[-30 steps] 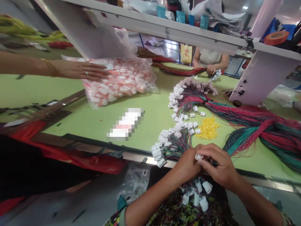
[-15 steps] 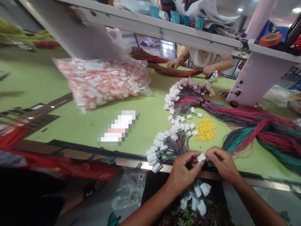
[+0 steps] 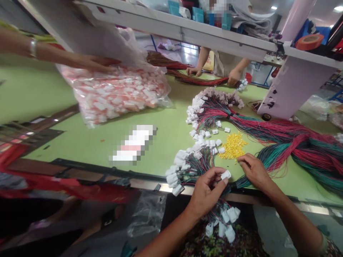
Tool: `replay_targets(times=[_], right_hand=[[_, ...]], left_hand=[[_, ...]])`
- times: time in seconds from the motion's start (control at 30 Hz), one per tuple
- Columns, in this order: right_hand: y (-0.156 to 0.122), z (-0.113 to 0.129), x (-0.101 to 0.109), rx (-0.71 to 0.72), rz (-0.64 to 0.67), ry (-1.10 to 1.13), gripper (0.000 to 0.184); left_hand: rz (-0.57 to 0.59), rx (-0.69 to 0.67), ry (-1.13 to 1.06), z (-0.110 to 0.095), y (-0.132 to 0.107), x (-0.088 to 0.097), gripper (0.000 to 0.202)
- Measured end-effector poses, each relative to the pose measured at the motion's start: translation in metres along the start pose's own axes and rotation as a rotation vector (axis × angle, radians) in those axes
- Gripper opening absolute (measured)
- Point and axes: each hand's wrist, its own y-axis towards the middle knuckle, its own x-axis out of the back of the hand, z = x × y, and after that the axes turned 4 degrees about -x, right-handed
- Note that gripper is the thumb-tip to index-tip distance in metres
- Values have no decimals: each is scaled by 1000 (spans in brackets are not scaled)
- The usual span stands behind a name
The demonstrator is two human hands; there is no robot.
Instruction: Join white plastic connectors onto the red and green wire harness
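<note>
A white plastic connector is pinched between the thumb and index finger of my left hand, near the table's front edge. My right hand is at the near edge of a heap of small yellow pieces, thumb and forefinger drawn together; whether a piece is between them is too small to see. Left of my left hand lies a bunch of wires ending in white connectors. More connectors hang below the table edge over my lap.
A tied bundle of red, green and black wires stretches to the right. At the left, another person's hand rests at a clear bag of white and orange parts. A co-worker's hands handle wires beyond the shelf.
My right hand has moved away from the connector up to the yellow pieces. My left hand keeps the connector, shifted slightly left. Another person's arm has come in over the bag.
</note>
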Motion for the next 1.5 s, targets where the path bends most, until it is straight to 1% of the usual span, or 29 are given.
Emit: replay_targets(times=[0.17, 0.3, 0.4, 0.47, 0.6, 0.67, 0.77, 0.83, 0.9, 1.03, 1.1, 1.17, 1.23, 1.33, 1.4, 1.5], right_hand=[[4, 6, -3, -72, 29, 5, 4], [12, 9, -8, -93, 18, 10, 9], [12, 12, -7, -76, 23, 46, 10], [7, 18, -5, -63, 39, 131, 10], [-9, 33, -4, -39, 62, 507, 20], [-15, 38, -9, -21, 24, 600, 20], [-19, 40, -18, -6, -72, 629, 13], [-20, 40, -22, 36, -139, 598, 8], [-20, 40, -23, 124, -188, 516, 6], [-21, 41, -20, 359, -233, 325, 12], [-23, 41, -20, 404, -250, 276, 14], [-25, 43, -21, 352, -274, 289, 15], [-28, 47, -22, 240, -309, 353, 14], [-33, 57, -22, 107, -340, 469, 12], [-37, 64, -21, 87, -324, 509, 12], [-41, 70, -19, 87, -302, 493, 14]], left_hand=[[-9, -11, -8, -1, 1, -1, 15], [-8, -8, -19, -1, 1, -2, 15], [3, 16, -78, -4, 2, -1, 16], [12, 56, -143, -6, 2, 0, 16], [35, 175, -340, -11, 4, 5, 23], [49, 220, -427, -12, 5, 7, 28], [38, 252, -468, -14, 5, 8, 31], [17, 263, -470, -15, 4, 7, 31], [-2, 267, -478, -16, 4, 7, 31], [-17, 278, -490, -17, 4, 6, 32], [-8, 282, -485, -17, 4, 7, 31], [-1, 278, -480, -15, 4, 7, 29], [3, 255, -473, -13, 3, 7, 26], [-11, 170, -426, -9, 2, 6, 22], [-38, 90, -372, -6, 0, 5, 20], [-70, 3, -308, -2, -1, 3, 18]])
